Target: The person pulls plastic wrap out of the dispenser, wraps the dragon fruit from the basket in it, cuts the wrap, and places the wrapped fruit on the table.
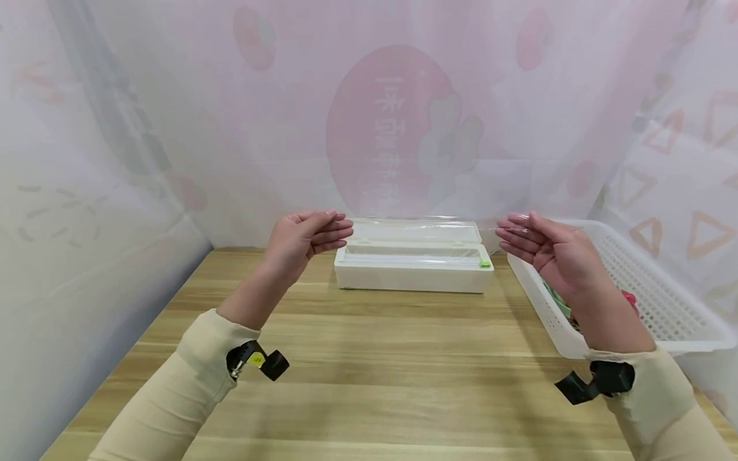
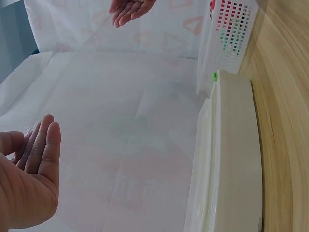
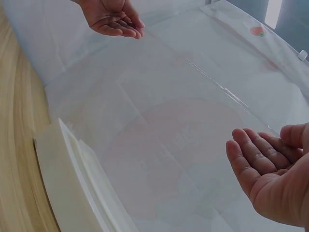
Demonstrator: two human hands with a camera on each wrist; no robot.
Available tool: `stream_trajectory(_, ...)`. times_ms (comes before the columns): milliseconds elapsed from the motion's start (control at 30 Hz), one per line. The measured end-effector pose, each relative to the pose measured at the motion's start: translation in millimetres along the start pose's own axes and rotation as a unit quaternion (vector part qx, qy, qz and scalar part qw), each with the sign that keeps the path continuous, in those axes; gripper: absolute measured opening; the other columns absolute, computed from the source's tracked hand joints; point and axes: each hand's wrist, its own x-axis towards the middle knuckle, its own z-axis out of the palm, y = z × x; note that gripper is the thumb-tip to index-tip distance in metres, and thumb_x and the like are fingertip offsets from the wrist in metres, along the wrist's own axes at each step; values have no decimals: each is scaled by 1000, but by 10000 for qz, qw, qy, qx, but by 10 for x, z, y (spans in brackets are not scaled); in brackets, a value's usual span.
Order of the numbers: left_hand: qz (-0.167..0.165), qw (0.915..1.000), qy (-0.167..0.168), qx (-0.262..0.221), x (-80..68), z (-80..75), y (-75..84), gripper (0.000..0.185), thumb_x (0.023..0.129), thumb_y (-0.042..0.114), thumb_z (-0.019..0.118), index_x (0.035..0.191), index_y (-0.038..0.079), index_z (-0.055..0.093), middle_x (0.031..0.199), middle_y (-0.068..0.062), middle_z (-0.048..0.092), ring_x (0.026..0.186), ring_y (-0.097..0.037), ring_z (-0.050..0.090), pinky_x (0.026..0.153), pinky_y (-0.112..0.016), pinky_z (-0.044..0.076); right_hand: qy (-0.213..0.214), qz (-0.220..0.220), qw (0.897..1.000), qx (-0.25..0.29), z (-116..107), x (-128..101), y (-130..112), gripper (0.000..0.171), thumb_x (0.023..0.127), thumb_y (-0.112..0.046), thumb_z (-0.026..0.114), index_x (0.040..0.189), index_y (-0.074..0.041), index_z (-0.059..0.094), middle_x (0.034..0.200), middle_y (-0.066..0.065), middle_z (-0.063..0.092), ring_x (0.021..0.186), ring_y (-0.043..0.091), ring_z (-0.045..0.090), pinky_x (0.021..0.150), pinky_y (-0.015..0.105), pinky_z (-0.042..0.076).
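Observation:
A clear sheet of plastic wrap (image 1: 412, 224) stretches between my two hands above the table. My left hand (image 1: 314, 237) pinches one end of its edge between thumb and index finger, the other fingers held out. The opposite end is pinched by my right hand (image 1: 544, 246), palm turned up. Behind and below the wrap stands a white cling film box (image 1: 412, 277) with its lid (image 1: 415, 230) raised. A small green slide cutter (image 1: 483, 263) sits at the box's right end. In the right wrist view the wrap's edge (image 3: 231, 94) shows as a shiny line.
To the right, a white perforated basket (image 1: 657, 307) holds red and green items (image 1: 630, 299), partly hidden by my right forearm. The wooden table (image 1: 369, 371) extends toward me. Printed fabric walls (image 1: 277, 128) enclose the back and both sides.

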Motion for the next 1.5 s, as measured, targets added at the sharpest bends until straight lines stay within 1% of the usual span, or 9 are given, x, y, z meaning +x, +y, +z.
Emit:
stream_trajectory(200,200,9998,-77,16,-65,17,49,16,97,10,60,94,3,74,93,-12,73,86,-22,72,80,-36,55,3,-125,9999,-19,78,-44,-34,31,104,-6,42,112,12,66,108,25,67,104,32,66,91,40,50)
stream_trajectory(500,419,9986,-319,29,-174,59,94,17,98,9,58,96,3,74,93,-12,73,85,-22,72,80,-37,56,-33,-372,9993,-62,139,-143,-79,32,104,-4,40,112,14,65,108,26,67,104,34,65,91,42,50)
stream_trajectory(600,490,9982,-336,-13,-210,70,111,18,98,7,57,96,3,74,92,-13,73,84,-22,72,79,-37,56,-142,-503,9986,-87,170,-172,-88,33,105,-3,38,113,15,64,108,27,66,104,35,65,91,42,50)
stream_trajectory(767,638,9972,-386,6,-276,81,144,20,99,5,55,94,4,75,91,-13,73,83,-22,72,78,-37,56,-371,-611,9974,25,203,-214,-111,34,105,-2,36,113,17,63,108,28,66,104,36,65,92,43,49)
stream_trajectory(933,813,9954,-506,73,-319,96,179,18,98,5,57,99,-5,72,91,-13,73,83,-22,72,78,-37,56,-420,-667,9969,68,230,-255,-151,34,105,-1,35,115,17,62,110,28,65,105,36,64,93,44,48)
stream_trajectory(1000,856,9948,-540,110,-334,104,192,18,97,5,58,100,-5,72,92,-13,73,83,-22,72,78,-38,56,-434,-697,9966,38,236,-270,-164,34,105,-1,35,116,18,61,110,28,65,106,37,64,93,44,48)
stream_trajectory(1167,832,9943,-617,248,-364,109,206,19,98,5,57,95,3,75,92,-12,73,83,-23,72,78,-38,56,-570,-753,9955,-48,218,-305,-166,35,105,1,32,118,19,59,111,29,64,106,37,63,93,45,48)
stream_trajectory(1367,759,9942,-697,309,-367,85,189,21,98,3,56,95,6,76,92,-13,73,84,-23,72,78,-38,56,-958,-824,9919,-131,164,-318,-141,38,105,4,26,118,19,58,113,29,63,108,38,62,94,47,46)
stream_trajectory(1500,689,9946,-715,313,-386,73,184,20,98,4,56,96,5,76,93,-13,73,84,-23,72,78,-39,56,-1154,-777,9901,-187,134,-325,-126,40,105,5,23,118,19,58,114,30,63,109,39,61,96,47,46)
